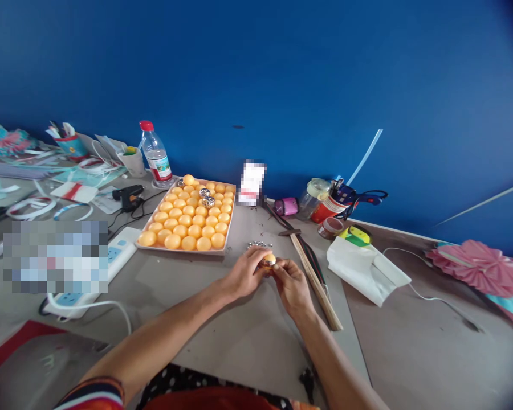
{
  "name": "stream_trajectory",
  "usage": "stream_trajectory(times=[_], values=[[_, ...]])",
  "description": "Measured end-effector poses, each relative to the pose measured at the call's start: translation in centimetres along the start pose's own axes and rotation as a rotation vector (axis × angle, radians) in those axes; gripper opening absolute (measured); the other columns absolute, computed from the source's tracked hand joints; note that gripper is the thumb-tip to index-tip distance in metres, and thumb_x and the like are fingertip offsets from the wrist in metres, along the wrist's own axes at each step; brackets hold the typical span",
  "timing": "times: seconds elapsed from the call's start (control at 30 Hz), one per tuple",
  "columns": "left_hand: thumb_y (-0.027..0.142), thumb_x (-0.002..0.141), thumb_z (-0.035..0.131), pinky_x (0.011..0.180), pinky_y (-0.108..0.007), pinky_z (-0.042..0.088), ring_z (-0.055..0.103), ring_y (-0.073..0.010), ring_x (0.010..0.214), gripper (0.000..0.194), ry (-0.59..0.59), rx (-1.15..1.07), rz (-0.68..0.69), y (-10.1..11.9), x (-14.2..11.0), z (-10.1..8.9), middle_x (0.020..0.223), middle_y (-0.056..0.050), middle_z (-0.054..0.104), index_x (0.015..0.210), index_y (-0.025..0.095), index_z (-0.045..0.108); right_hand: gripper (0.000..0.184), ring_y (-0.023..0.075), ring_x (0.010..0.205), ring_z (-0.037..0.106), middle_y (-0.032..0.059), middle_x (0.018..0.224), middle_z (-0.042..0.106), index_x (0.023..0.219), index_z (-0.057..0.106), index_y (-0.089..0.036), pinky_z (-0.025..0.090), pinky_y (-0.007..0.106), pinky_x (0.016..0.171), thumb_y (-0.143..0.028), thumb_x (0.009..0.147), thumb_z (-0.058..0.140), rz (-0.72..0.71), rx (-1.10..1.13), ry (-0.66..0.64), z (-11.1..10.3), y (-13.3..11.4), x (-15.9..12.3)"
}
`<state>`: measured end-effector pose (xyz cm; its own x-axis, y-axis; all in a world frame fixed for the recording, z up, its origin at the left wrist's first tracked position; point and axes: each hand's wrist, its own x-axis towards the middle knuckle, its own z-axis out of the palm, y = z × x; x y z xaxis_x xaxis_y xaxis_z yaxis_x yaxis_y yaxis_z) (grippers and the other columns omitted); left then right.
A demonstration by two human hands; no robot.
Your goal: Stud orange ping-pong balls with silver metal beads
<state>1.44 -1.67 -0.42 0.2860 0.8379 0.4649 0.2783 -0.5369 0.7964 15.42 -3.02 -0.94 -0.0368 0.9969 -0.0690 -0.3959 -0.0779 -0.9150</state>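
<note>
1. Grey counter [235, 347] spreads under the work, its far side meeting a blue wall [256, 85] and its near side running up to a black polka-dot cloth [183, 378].
2. Between the forearms lies a bare stretch of that surface, reaching from the near side up to the hands; another bare patch sits left of them, below the tray.
3. To the left, the room is bounded by a white power strip [122, 250] and the shallow tray [217, 253] of orange balls, whose right side ends well short of the hands.
4. To the right, a bundle of thin wooden sticks [318, 285] slants from far to near, close beside the right forearm. Past it a dark seam runs along the counter, and a creased white sheet [363, 273] lies farther right.
5. The left hand [248, 272] curls around the left of an orange ball [268, 259], while the right hand [291, 283] pinches its right side with thumb and fingertips; both are grasping it, above the counter and right of the tray.
6. That ball is smooth and round on top, with a silvery, beaded-looking band low on its visible side; its underside is hidden.
7. Small silver beads [260, 244] lie just beyond the fingers, and shiny silver-covered balls [208, 202] rest among the orange ones in the tray.
</note>
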Motion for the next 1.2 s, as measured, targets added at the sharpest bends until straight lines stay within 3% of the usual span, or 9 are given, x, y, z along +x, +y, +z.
stream_trajectory(times=[0.17, 0.27, 0.33, 0.43, 0.63, 0.93, 1.1, 1.2], values=[[0.030, 0.078, 0.063, 0.082, -0.035, 0.048, 0.058, -0.0209, 0.091, 0.036, 0.013, -0.249, -0.241, 0.7, 0.2, 0.1, 0.099, -0.010, 0.062, 0.110, 0.014, 0.054, 0.015, 0.0121, 0.059, 0.050, -0.0038, 0.062, 0.054, 0.070, 0.055, -0.020, 0.041, 0.027, 0.063, -0.033, 0.074, 0.063, -0.042, -0.120, 0.016, -1.0, -1.4, 0.4], [0.031, 0.074, 0.065, 0.078, -0.033, 0.050, 0.060, -0.0204, 0.089, 0.041, 0.006, -0.409, -0.331, 0.6, 0.4, 0.0, 0.099, -0.011, 0.062, 0.109, 0.013, 0.054, 0.009, 0.0149, 0.066, 0.053, -0.0006, 0.069, 0.058, 0.080, 0.063, -0.020, 0.040, 0.028, 0.065, -0.028, 0.075, 0.060, -0.237, -0.608, 0.097, -2.4, -2.0, 0.9], [0.031, 0.073, 0.066, 0.077, -0.031, 0.050, 0.060, -0.0196, 0.089, 0.043, 0.001, -0.476, -0.368, 0.5, 0.4, 0.0, 0.100, -0.010, 0.062, 0.110, 0.014, 0.052, 0.011, 0.0177, 0.077, 0.056, 0.0034, 0.078, 0.061, 0.081, 0.066, -0.019, 0.041, 0.030, 0.072, -0.023, 0.077, 0.056, -0.322, -0.890, -0.025, -3.0, -2.0, 1.0], [0.030, 0.072, 0.067, 0.078, -0.029, 0.050, 0.060, -0.0184, 0.090, 0.045, 0.009, -0.541, -0.395, 0.3, 0.5, -0.1, 0.103, -0.010, 0.061, 0.111, 0.014, 0.051, 0.019, 0.0184, 0.080, 0.057, 0.0057, 0.084, 0.061, 0.091, 0.066, -0.019, 0.041, 0.030, 0.074, -0.019, 0.080, 0.051, -0.341, -1.168, -0.204, -3.0, -1.7, 0.8], [0.031, 0.072, 0.067, 0.078, -0.029, 0.049, 0.060, -0.0167, 0.087, 0.043, 0.044, -0.536, -0.430, 0.4, 0.6, -0.3, 0.099, -0.009, 0.062, 0.108, 0.014, 0.051, 0.018, 0.0203, 0.084, 0.057, 0.0063, 0.089, 0.062, 0.094, 0.065, -0.020, 0.038, 0.030, 0.073, -0.018, 0.082, 0.051, -0.356, -1.510, -0.283, -1.2, -1.1, 0.0], [0.037, 0.074, 0.066, 0.080, -0.029, 0.048, 0.060, -0.0173, 0.091, 0.044, 0.043, -0.526, -0.409, -0.5, 0.5, -0.5, 0.102, -0.009, 0.062, 0.108, 0.015, 0.051, 0.020, 0.0172, 0.073, 0.058, 0.0052, 0.077, 0.063, 0.077, 0.063, -0.018, 0.039, 0.027, 0.068, -0.017, 0.085, 0.045, -0.427, -1.402, -0.167, -1.3, 0.6, 0.9], [0.038, 0.073, 0.067, 0.078, -0.029, 0.049, 0.060, -0.0165, 0.086, 0.045, 0.067, -0.527, -0.410, -0.9, 0.6, -0.6, 0.100, -0.008, 0.062, 0.108, 0.016, 0.051, 0.020, 0.0176, 0.071, 0.056, 0.0057, 0.075, 0.062, 0.074, 0.062, -0.018, 0.041, 0.028, 0.068, -0.019, 0.083, 0.044, -0.435, -1.103, -0.121, -1.9, 0.2, 1.0], [0.040, 0.073, 0.066, 0.075, -0.028, 0.050, 0.060, -0.0154, 0.082, 0.044, 0.069, -0.542, -0.433, -0.5, 0.7, -0.7, 0.099, -0.007, 0.061, 0.106, 0.015, 0.051, 0.015, 0.0178, 0.073, 0.056, 0.0051, 0.077, 0.063, 0.079, 0.064, -0.018, 0.043, 0.030, 0.070, -0.023, 0.079, 0.050, -0.311, -0.832, -0.025, -2.1, -0.1, 1.0]])
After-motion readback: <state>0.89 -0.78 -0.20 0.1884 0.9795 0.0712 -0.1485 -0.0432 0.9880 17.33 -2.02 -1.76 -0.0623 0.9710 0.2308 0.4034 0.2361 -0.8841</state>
